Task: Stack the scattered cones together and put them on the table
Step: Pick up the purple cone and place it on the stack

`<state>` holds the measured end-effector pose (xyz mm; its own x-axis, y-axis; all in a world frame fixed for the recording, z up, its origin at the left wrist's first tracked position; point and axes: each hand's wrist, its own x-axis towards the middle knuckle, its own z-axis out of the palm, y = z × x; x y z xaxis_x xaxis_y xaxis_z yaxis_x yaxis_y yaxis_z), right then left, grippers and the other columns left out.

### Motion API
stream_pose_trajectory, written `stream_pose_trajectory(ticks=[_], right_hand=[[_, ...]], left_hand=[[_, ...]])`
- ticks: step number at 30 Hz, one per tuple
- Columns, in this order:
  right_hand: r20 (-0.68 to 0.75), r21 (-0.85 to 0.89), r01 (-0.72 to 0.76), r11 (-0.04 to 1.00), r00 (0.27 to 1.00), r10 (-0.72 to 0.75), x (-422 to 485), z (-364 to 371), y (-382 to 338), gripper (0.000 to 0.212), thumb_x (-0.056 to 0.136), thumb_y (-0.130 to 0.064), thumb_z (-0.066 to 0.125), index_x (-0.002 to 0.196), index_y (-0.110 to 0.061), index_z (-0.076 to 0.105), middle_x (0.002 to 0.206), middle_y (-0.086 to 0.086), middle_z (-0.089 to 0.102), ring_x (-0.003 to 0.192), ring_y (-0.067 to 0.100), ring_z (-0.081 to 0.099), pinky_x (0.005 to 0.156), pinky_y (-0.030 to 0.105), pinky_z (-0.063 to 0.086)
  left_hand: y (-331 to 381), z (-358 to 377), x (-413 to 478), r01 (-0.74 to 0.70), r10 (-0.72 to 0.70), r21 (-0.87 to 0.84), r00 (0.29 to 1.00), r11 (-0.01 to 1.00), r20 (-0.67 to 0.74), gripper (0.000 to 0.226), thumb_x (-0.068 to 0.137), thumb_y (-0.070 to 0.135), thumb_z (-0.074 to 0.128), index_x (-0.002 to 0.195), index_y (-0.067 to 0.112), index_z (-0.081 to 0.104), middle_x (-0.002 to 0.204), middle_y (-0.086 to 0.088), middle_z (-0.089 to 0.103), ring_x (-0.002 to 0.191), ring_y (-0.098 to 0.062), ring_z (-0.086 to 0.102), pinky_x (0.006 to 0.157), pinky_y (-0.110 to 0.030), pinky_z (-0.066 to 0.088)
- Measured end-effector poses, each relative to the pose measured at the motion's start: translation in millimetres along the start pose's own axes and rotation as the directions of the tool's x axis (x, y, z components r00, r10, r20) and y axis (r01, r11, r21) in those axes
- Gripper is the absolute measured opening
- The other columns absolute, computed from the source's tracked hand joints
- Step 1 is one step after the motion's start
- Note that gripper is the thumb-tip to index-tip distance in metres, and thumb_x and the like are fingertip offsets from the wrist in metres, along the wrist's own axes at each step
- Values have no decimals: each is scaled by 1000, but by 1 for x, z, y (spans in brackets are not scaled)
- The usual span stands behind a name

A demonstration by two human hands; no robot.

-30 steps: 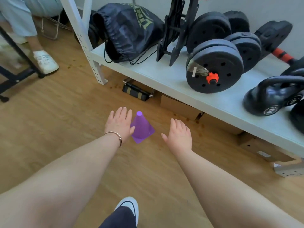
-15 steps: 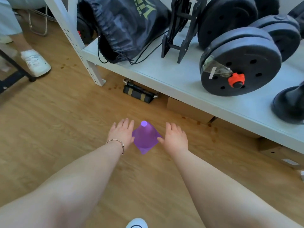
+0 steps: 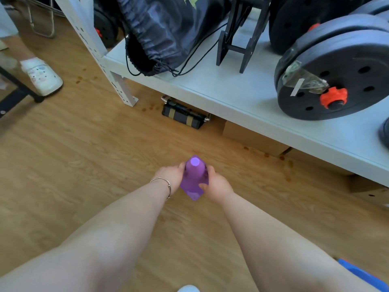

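Note:
A small purple cone (image 3: 193, 179) stands upright on the wooden floor, its tip pointing up at me. My left hand (image 3: 171, 175), with a thin bracelet on the wrist, presses against the cone's left side. My right hand (image 3: 215, 183) clasps its right side, the thumb lying on the square base. Both hands grip the cone between them. A blue object (image 3: 363, 275), partly cut off, shows at the bottom right corner; I cannot tell what it is.
A low white shelf (image 3: 227, 89) runs along the right, holding a black drawstring bag (image 3: 168, 32), a black stand (image 3: 242, 34) and heavy weight plates (image 3: 334, 76). Cardboard boxes (image 3: 250, 138) and a black case (image 3: 185, 115) lie under it. Another person's white shoe (image 3: 42, 76) is at far left.
Both hands closed in from either side of the purple cone and now grip it. My view has moved lower and closer to the floor.

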<state>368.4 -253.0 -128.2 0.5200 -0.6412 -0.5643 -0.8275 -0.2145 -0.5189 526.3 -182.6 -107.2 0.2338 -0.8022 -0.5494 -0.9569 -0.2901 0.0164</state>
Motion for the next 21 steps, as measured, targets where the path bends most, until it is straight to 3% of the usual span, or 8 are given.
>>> stream_pose_trajectory(ticks=[2, 5, 12, 21], right_hand=[[-15, 41, 18, 999, 1000, -18, -3, 1, 6, 72, 89, -19, 63, 151, -20, 26, 137, 12, 58, 123, 31, 56, 99, 38, 46], [-22, 22, 49, 999, 999, -49, -12, -1, 19, 76, 85, -11, 61, 151, -27, 27, 131, 11, 62, 118, 29, 60, 97, 38, 49], [-73, 108, 44, 993, 997, -36, -47, -10, 46, 85, 78, -14, 74, 151, -29, 32, 129, 6, 66, 118, 24, 62, 99, 34, 48], [-154, 304, 73, 950, 988, -27, -110, -42, 94, 66, 74, -15, 81, 132, -18, 50, 126, 2, 66, 115, 15, 64, 98, 30, 48]], left_hand=[[0, -1, -4, -24, 24, -27, 1000, 999, 19, 47, 86, 4, 37, 132, 10, 33, 125, -13, 58, 105, -37, 61, 77, -37, 43], [9, 3, -12, -61, 63, -75, 998, 995, 23, 53, 86, 5, 38, 138, 13, 30, 124, -13, 58, 106, -37, 60, 85, -40, 47], [43, 7, -30, -94, 67, -283, 992, 954, -104, 60, 83, 6, 45, 139, 25, 40, 125, -10, 64, 111, -33, 61, 92, -38, 50], [96, -2, -60, -191, 89, -561, 975, 805, -205, 53, 79, -4, 61, 129, 16, 59, 119, -8, 69, 109, -20, 66, 99, -32, 49]])
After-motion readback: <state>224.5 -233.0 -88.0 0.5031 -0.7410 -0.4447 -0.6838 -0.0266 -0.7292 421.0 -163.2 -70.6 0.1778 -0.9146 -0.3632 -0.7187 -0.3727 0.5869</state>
